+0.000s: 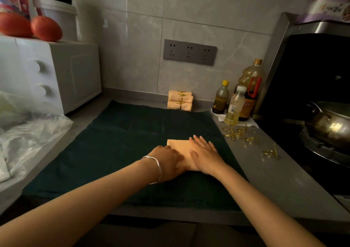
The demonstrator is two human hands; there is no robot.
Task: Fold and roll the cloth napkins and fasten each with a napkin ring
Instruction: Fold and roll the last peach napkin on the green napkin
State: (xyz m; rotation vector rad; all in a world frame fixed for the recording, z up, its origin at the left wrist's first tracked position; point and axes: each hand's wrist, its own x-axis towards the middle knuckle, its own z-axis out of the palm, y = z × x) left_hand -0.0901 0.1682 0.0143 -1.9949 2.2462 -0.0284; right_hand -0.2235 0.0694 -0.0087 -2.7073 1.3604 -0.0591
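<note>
A peach cloth napkin, folded into a smooth flat rectangle, lies right of centre on the dark green woven mat. The right hand presses it, grip apart, fingers straight. The left hand rests on its left edge; I cannot tell its grip. Rolled napkins sit at the mat's far edge. Leaf-shaped gold rings lie right of the mat on the grey surface, near bottles with unreadable labels.

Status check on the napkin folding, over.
Right hand flat on the folded napkin, left hand on its left side, grip unclear. Two ringed napkins by the wall. Loose rings right, nothing blocking.
</note>
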